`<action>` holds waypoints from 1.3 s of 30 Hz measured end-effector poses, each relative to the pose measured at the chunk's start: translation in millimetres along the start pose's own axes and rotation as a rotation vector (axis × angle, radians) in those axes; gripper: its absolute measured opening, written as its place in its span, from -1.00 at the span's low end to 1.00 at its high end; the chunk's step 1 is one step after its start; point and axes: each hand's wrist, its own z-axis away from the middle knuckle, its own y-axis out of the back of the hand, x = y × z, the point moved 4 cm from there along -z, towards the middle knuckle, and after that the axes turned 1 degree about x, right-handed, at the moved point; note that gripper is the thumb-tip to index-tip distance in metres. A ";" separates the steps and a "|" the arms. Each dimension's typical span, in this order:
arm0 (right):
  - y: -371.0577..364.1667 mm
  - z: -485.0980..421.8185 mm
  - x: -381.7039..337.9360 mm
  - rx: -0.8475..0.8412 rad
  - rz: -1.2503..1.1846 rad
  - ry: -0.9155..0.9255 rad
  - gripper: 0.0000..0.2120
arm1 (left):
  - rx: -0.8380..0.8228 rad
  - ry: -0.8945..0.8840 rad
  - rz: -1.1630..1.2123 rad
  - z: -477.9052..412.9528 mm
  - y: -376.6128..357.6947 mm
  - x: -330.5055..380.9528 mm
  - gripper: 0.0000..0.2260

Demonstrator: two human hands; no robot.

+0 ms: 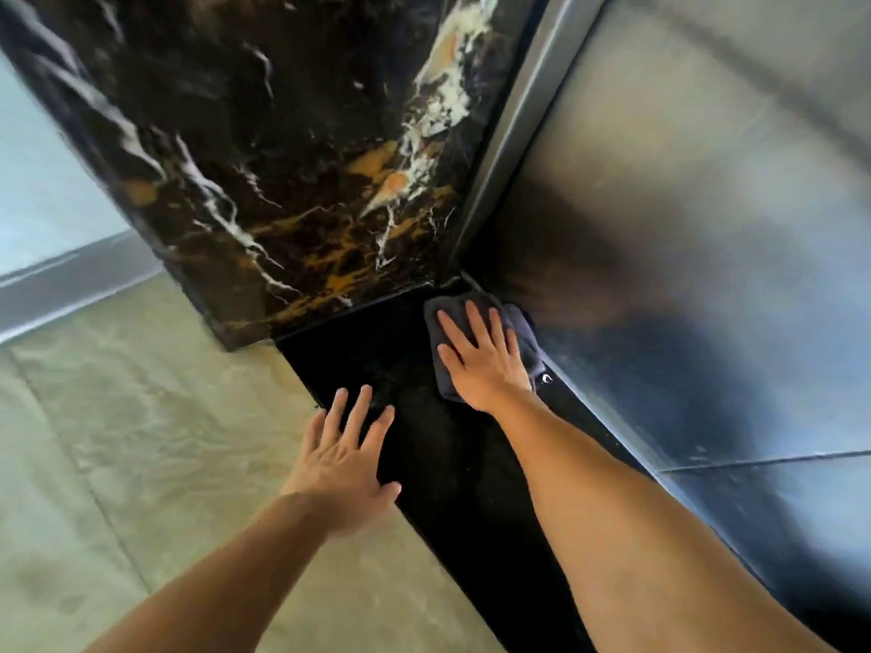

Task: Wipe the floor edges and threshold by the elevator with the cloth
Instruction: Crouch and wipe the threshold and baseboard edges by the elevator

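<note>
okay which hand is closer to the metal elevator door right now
Right. The right hand lies flat on the dark cloth in the corner, beside the elevator door. The left hand rests farther out on the black threshold.

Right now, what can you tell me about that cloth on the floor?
The cloth is dark grey, soft-looking and folded or bunched. It lies flat on the black threshold strip, in the corner where the marble pillar meets the metal elevator door. The right hand presses on it, fingers spread, covering most of it.
</note>
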 end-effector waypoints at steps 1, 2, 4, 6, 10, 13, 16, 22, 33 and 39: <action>-8.8 7.1 -3.8 0.067 -0.084 -0.176 -0.47 | 0.007 -0.033 -0.020 6.1 4.1 -7.9 -0.27; -15.5 16.4 -17.9 0.103 -0.158 -0.325 -0.47 | 0.040 -0.058 -0.042 12.7 5.9 -17.9 -0.31; -23.0 27.8 -66.3 0.107 -0.205 -0.377 -0.45 | 0.107 0.010 -0.061 31.9 7.3 -42.3 -0.36; -27.6 29.9 -131.0 0.032 -0.076 0.017 -0.45 | 0.163 0.211 0.011 53.1 6.0 -77.8 -0.42; -33.9 48.1 -208.5 -0.223 0.274 0.911 -0.50 | 0.275 0.587 0.066 114.1 5.3 -155.2 -0.43; -17.3 19.8 -176.1 -0.072 0.287 0.957 -0.50 | 0.330 0.668 0.079 142.4 4.9 -182.8 -0.34; -27.2 11.8 -136.4 0.281 0.114 0.300 -0.49 | 0.409 0.681 0.054 149.7 -5.6 -185.8 -0.27; -78.3 108.6 -251.3 0.217 0.029 0.507 -0.48 | 0.440 0.704 0.103 150.9 -7.5 -187.4 -0.35; -66.1 44.2 -384.6 0.179 -0.032 0.472 -0.47 | 0.453 0.780 0.090 152.7 -15.2 -190.8 -0.32; -40.3 -0.8 -367.5 -0.011 0.268 0.905 -0.50 | 0.512 0.752 0.056 197.0 -31.2 -208.3 -0.31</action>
